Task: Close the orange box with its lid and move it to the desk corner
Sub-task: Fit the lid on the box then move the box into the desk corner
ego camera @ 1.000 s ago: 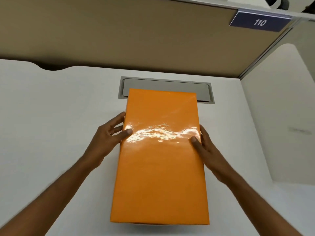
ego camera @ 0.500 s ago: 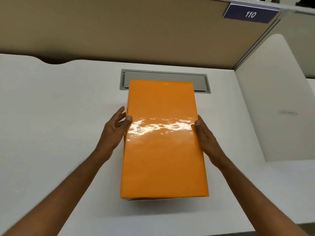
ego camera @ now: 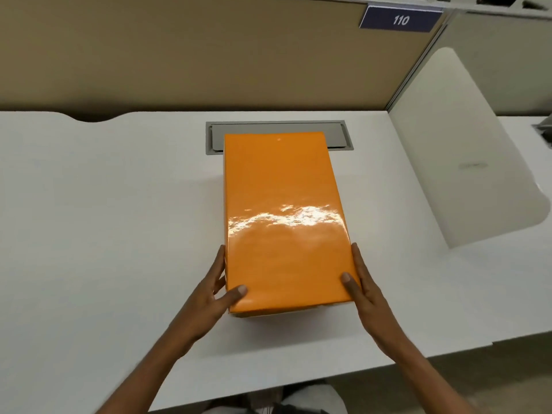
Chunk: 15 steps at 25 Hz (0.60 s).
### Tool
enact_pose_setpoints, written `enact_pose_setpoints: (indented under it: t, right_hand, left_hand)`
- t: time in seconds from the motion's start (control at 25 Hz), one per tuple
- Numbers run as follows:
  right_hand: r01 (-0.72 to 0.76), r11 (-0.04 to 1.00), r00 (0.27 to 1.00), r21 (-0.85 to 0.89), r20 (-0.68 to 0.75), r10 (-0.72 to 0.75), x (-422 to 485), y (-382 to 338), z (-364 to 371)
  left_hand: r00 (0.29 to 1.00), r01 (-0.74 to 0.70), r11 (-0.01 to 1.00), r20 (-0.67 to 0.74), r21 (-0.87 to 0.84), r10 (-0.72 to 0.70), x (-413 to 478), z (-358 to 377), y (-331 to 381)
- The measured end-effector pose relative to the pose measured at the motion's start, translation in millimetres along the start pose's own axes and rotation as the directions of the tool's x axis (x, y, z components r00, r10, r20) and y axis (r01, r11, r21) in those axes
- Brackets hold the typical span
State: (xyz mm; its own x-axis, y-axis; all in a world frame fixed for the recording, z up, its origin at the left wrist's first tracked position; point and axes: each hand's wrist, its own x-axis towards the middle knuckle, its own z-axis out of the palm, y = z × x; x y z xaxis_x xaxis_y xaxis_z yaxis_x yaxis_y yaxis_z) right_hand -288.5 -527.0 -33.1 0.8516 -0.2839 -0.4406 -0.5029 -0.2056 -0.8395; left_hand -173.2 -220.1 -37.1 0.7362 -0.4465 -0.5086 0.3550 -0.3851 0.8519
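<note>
The orange box (ego camera: 280, 216) lies lengthwise on the white desk (ego camera: 104, 204), its glossy orange lid covering the top. Its far end overlaps the grey cable tray. My left hand (ego camera: 213, 297) presses the box's left side near the front corner, thumb on top of the lid. My right hand (ego camera: 363, 289) holds the right side near the front corner, thumb resting on the lid too. A thin strip of the box's base shows under the lid's front edge.
A grey cable tray (ego camera: 337, 132) is set into the desk behind the box. A tan partition (ego camera: 179, 55) with a "110" sign (ego camera: 400, 19) backs the desk. A white side divider (ego camera: 466, 150) stands at the right, forming the back-right corner.
Both hands have slid from the box's middle sides back to its near corners. The view has pulled back, showing the desk's front edge.
</note>
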Motion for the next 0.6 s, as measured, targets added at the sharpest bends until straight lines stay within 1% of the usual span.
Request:
enact_pose_setpoints:
  t: [0.08,0.12,0.2,0.24,0.32,0.4,0.52,0.6]
  right_hand:
    - [0.023,1.0,1.0,-0.011,0.013,-0.023,-0.5,4.0,-0.9]
    - [0.037,0.999,0.999,-0.017,0.014,-0.037,0.2,5.9,-2.0]
    - [0.079,0.996,0.997,-0.027,0.005,-0.079,1.3,6.4,-2.1]
    - [0.102,0.995,0.995,-0.024,-0.006,-0.102,-0.4,6.7,-2.1]
    - [0.142,0.99,0.988,-0.004,-0.059,-0.142,-5.3,9.0,-1.4]
    - [0.158,0.987,0.986,0.044,-0.061,-0.155,-11.0,12.5,-5.6]
    - [0.113,0.973,0.986,0.2,0.097,-0.134,-10.9,7.5,-29.0]
    - [0.054,0.975,0.983,0.214,0.16,-0.09,-1.0,-3.0,-45.7]
  left_hand:
    - [0.999,-0.022,1.0,-0.027,-0.019,0.022,-3.8,3.5,0.6]
    - [0.998,-0.03,0.999,-0.062,-0.023,0.029,-6.1,6.3,-0.1]
    - [0.984,-0.039,0.999,-0.175,-0.034,0.032,-12.0,15.9,-3.2]
    - [0.974,-0.052,0.998,-0.223,-0.046,0.04,-16.6,23.9,-5.2]
    - [0.96,-0.11,0.991,-0.269,-0.083,0.084,-24.9,39.0,-9.6]
    - [0.956,-0.133,0.979,-0.281,-0.154,0.086,-31.0,48.4,-11.4]
    - [0.973,-0.083,0.939,-0.229,-0.334,0.005,-32.8,39.4,-6.6]
    - [0.984,-0.028,0.941,-0.177,-0.338,-0.034,-30.9,25.8,-0.6]
